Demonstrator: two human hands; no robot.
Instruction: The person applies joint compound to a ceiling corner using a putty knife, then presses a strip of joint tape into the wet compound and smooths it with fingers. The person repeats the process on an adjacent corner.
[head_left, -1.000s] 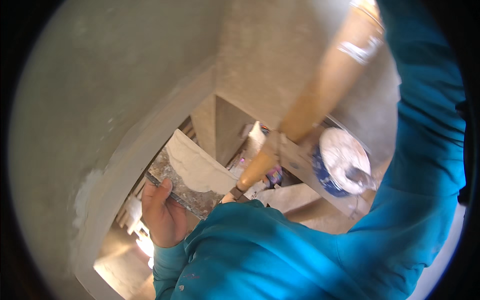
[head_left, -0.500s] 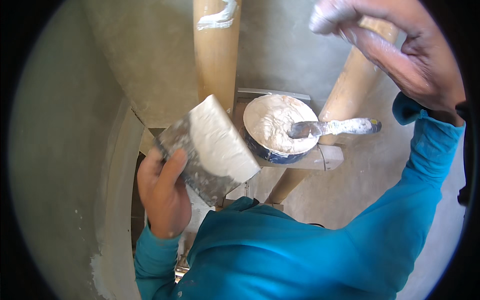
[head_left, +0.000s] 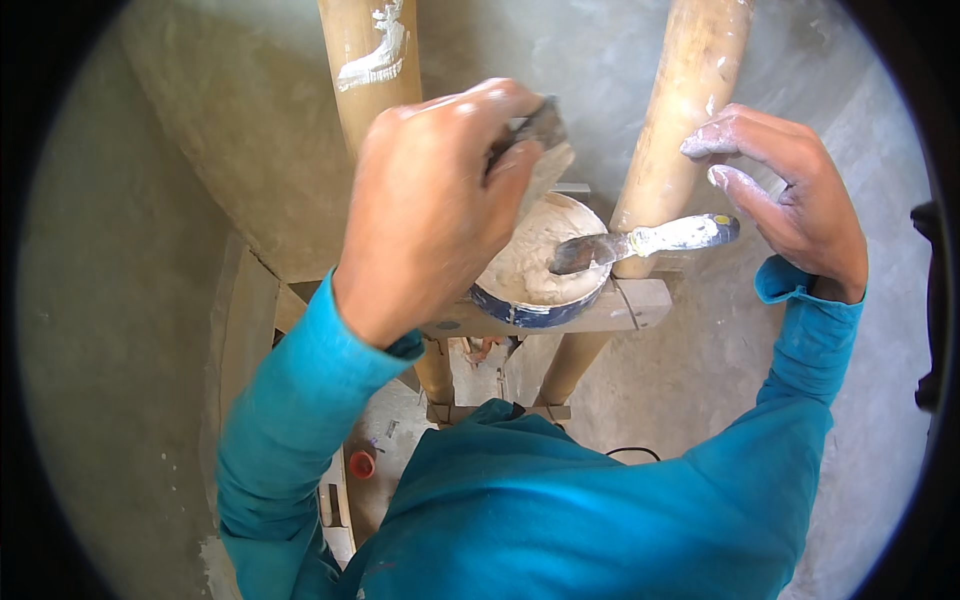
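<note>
My left hand (head_left: 430, 200) is raised above the tub and grips a flat, dark putty blade (head_left: 545, 150). Most of that blade is hidden behind my fingers and seen nearly edge-on. Below it, a round blue tub (head_left: 540, 315) holds white putty (head_left: 525, 265). A putty knife (head_left: 685, 234) rests with its blade in the putty, its smeared handle sticking out to the right over the rim. Beside that handle, apart from it, my right hand (head_left: 800, 190) is open and bare, its fingers loosely curved and white with putty.
Under the tub runs a wooden crosspiece (head_left: 645, 303) between a left bamboo pole (head_left: 370, 90) smeared with white and a right bamboo pole (head_left: 690, 100). Grey plastered walls (head_left: 110, 330) curve around. Far below lies a small red round container (head_left: 362, 464).
My left hand has swung up and right with the putty blade, turning its putty-covered face out of sight. My right hand has come down from the upper right towards the knife handle.
</note>
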